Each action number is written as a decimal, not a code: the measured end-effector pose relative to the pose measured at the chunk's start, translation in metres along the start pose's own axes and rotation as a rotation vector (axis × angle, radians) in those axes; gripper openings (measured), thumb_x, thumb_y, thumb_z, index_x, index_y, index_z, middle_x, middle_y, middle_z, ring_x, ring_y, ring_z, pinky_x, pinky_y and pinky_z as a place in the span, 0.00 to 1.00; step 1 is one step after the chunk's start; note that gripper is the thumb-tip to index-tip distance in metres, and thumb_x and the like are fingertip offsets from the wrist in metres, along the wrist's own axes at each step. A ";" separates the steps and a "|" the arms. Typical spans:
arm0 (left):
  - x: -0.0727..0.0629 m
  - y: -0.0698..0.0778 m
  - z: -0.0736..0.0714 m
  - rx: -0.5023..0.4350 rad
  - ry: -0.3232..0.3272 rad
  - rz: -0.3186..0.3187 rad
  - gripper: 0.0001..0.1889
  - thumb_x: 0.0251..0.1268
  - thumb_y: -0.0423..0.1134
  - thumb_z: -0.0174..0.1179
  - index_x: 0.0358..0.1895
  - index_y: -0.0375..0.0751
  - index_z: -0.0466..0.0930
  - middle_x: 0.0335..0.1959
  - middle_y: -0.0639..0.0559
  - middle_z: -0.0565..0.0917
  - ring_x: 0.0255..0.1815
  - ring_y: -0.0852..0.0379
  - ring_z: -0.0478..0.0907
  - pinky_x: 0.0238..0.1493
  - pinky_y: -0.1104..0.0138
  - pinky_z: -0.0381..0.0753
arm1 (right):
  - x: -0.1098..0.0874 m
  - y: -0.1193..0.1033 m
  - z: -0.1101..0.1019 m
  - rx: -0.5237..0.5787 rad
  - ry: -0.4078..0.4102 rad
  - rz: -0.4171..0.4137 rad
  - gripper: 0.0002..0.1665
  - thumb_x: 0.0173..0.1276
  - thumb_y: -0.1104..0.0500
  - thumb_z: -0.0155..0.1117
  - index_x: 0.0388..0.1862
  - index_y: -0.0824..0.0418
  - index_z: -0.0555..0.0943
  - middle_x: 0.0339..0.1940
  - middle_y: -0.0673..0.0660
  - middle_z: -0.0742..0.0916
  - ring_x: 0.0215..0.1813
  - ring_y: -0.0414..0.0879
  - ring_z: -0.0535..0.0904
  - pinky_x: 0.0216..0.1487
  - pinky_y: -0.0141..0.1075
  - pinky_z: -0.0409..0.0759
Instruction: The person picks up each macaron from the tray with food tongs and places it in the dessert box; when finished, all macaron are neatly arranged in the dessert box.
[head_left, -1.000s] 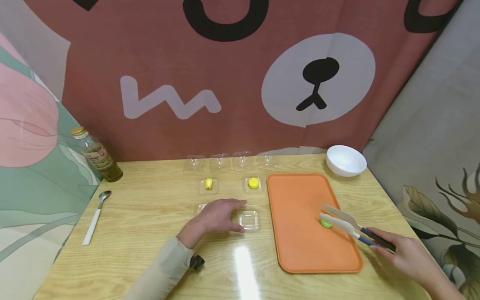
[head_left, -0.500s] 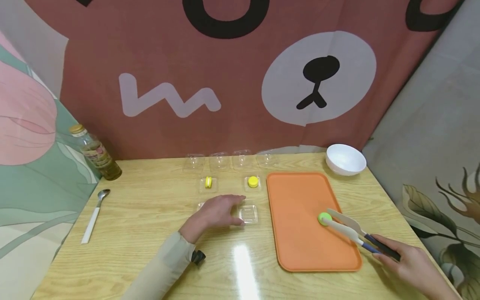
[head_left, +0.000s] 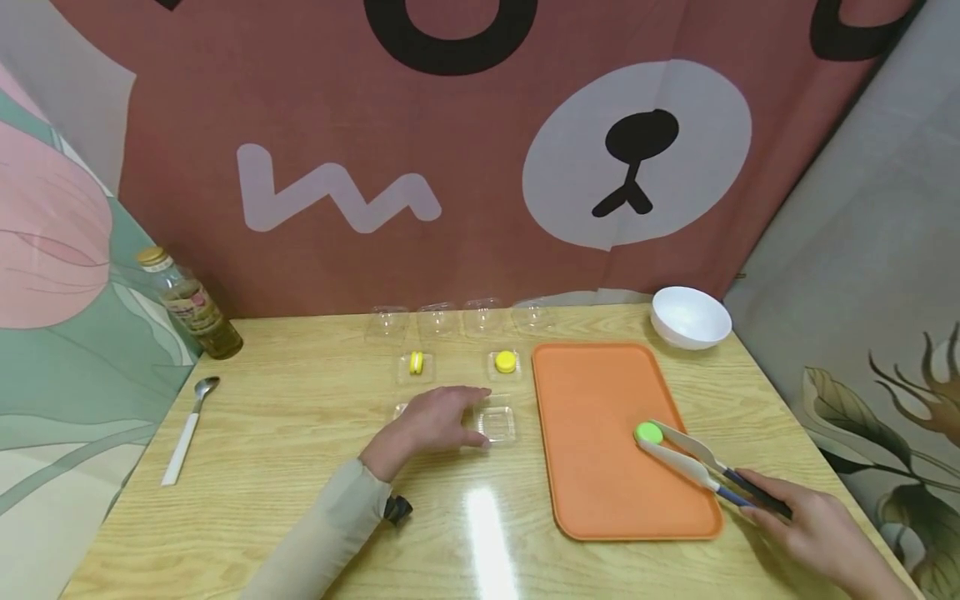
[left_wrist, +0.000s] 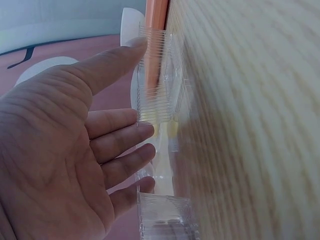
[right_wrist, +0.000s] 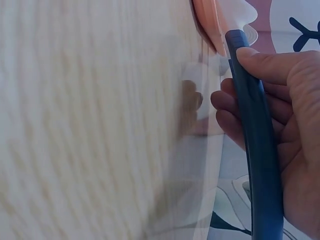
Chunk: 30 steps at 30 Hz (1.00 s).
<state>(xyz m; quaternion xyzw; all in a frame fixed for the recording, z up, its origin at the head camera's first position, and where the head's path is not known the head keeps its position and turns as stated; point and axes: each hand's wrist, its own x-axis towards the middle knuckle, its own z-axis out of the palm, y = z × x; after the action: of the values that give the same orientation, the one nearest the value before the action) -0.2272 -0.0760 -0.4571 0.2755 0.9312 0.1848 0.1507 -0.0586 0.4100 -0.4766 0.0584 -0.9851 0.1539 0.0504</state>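
My right hand (head_left: 813, 521) grips tongs (head_left: 693, 458) with pale blades and dark blue handles; a handle (right_wrist: 255, 130) crosses the fingers in the right wrist view. Slightly spread, the tong tips lie either side of a green macaron (head_left: 648, 432) on the orange tray (head_left: 600, 500). Whether both tips touch it, I cannot tell. My left hand (head_left: 431, 421) reaches over the table with its fingers extended. Its thumb and index fingertips are at the edge of a lidless-looking clear plastic box (head_left: 497, 423). Another clear box is mostly hidden beneath that hand.
Two clear boxes behind hold yellow macarons, one on edge (head_left: 416, 362) and one flat (head_left: 506, 362). Several clear lids (head_left: 438, 318) line the back. A white bowl (head_left: 690, 318) stands back right. At the left are an oil bottle (head_left: 195, 308) and a spoon (head_left: 189, 433).
The tong tips have shifted from over the green macaron to either side of it, and the macaron has moved slightly left. My left hand stays beside the clear box.
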 end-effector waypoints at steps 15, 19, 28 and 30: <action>0.000 -0.002 -0.001 -0.013 0.006 0.015 0.42 0.58 0.59 0.72 0.76 0.53 0.68 0.74 0.55 0.74 0.74 0.50 0.71 0.71 0.53 0.74 | 0.005 -0.008 0.003 -0.011 0.093 -0.083 0.24 0.60 0.58 0.77 0.55 0.62 0.86 0.36 0.55 0.90 0.23 0.28 0.60 0.24 0.28 0.57; -0.001 -0.002 -0.001 -0.008 0.009 0.013 0.42 0.58 0.60 0.72 0.76 0.54 0.68 0.74 0.55 0.74 0.74 0.51 0.71 0.71 0.53 0.75 | 0.014 -0.013 0.003 0.002 0.108 -0.105 0.25 0.59 0.58 0.78 0.56 0.60 0.86 0.31 0.48 0.88 0.23 0.28 0.60 0.24 0.28 0.57; 0.000 -0.002 -0.001 0.023 0.014 0.018 0.42 0.58 0.61 0.71 0.75 0.54 0.68 0.74 0.55 0.74 0.74 0.51 0.71 0.70 0.53 0.75 | 0.041 -0.026 -0.001 0.027 0.125 -0.169 0.25 0.59 0.60 0.77 0.57 0.57 0.86 0.27 0.46 0.86 0.19 0.27 0.56 0.21 0.26 0.56; 0.000 -0.001 -0.001 0.030 0.010 0.018 0.42 0.58 0.61 0.71 0.76 0.55 0.68 0.74 0.56 0.74 0.75 0.51 0.70 0.70 0.54 0.75 | 0.045 -0.029 -0.002 0.024 0.124 -0.182 0.26 0.59 0.60 0.78 0.58 0.57 0.85 0.26 0.45 0.85 0.19 0.27 0.55 0.20 0.26 0.56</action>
<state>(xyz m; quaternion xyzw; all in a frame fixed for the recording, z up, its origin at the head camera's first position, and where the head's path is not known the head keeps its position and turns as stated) -0.2282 -0.0772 -0.4568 0.2853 0.9321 0.1734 0.1402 -0.0994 0.3792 -0.4605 0.1384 -0.9688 0.1636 0.1245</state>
